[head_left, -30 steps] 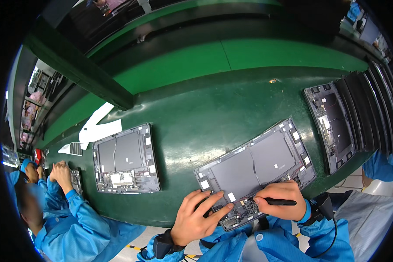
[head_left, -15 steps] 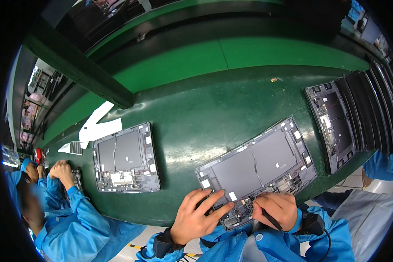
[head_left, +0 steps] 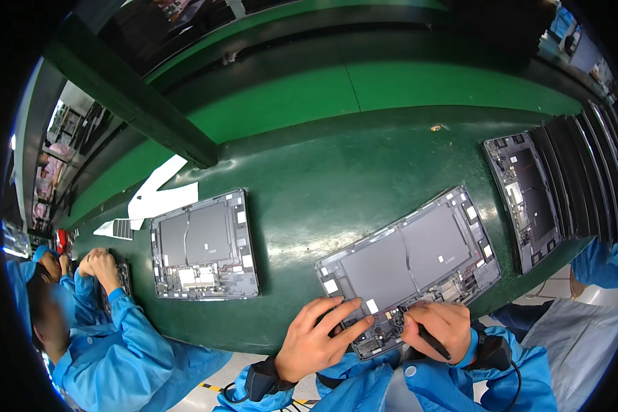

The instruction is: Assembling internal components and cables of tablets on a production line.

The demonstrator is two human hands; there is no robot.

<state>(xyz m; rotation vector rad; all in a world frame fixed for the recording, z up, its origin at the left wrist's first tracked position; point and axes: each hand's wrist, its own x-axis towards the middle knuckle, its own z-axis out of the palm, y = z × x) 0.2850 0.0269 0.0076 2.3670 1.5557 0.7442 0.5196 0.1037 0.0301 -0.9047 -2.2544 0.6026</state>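
Observation:
An opened laptop base (head_left: 419, 254) with dark battery panels lies tilted on the green bench in front of me. My left hand (head_left: 319, 336) rests on its near left corner, fingers spread on the board. My right hand (head_left: 443, 329) grips a thin black tool (head_left: 429, 336) like a pen, its tip down on the small parts at the base's near edge. Both wrists wear black straps, and a cord runs from the right one.
A second opened laptop base (head_left: 202, 244) lies to the left, a third (head_left: 529, 196) at the right beside a row of dark upright panels (head_left: 590, 172). White paper sheets (head_left: 158, 196) lie at the far left. A person in blue (head_left: 103, 329) works at the left.
My right hand turned the black tool from lying flat to pointing down at the near edge of the laptop base. My left hand stayed in place.

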